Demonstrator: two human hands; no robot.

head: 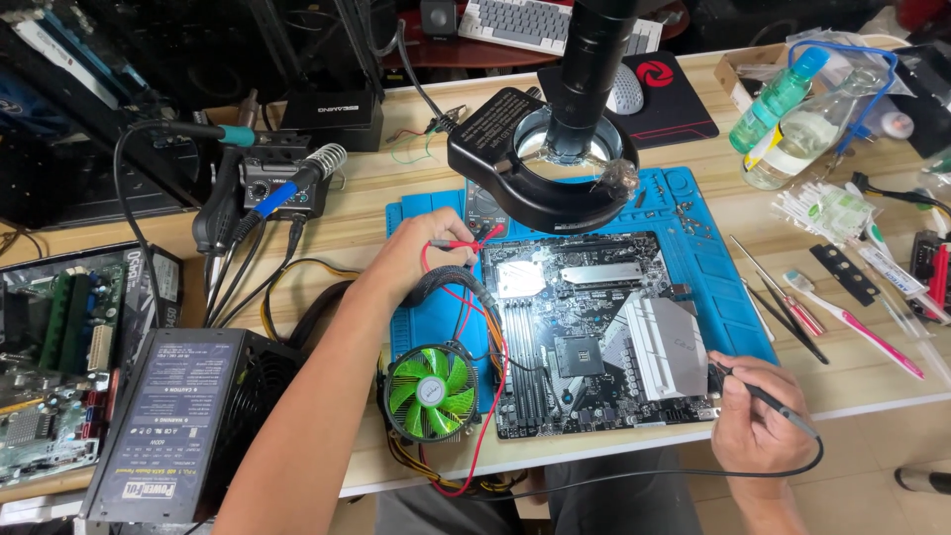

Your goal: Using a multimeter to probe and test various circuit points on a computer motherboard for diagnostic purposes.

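A black computer motherboard with silver heatsinks lies on a blue work mat. My left hand rests at the board's upper left edge and grips a red test probe with a red lead. My right hand sits at the board's lower right corner and pinches a black test probe, its tip touching the board's right edge. A multimeter lies partly hidden under the microscope ring light. A green-bladed cooling fan stands just left of the board.
A black power supply and a second circuit board sit at the left. A soldering station stands behind my left arm. Tweezers, screwdrivers and a pink toothbrush lie right of the mat, with plastic bottles behind.
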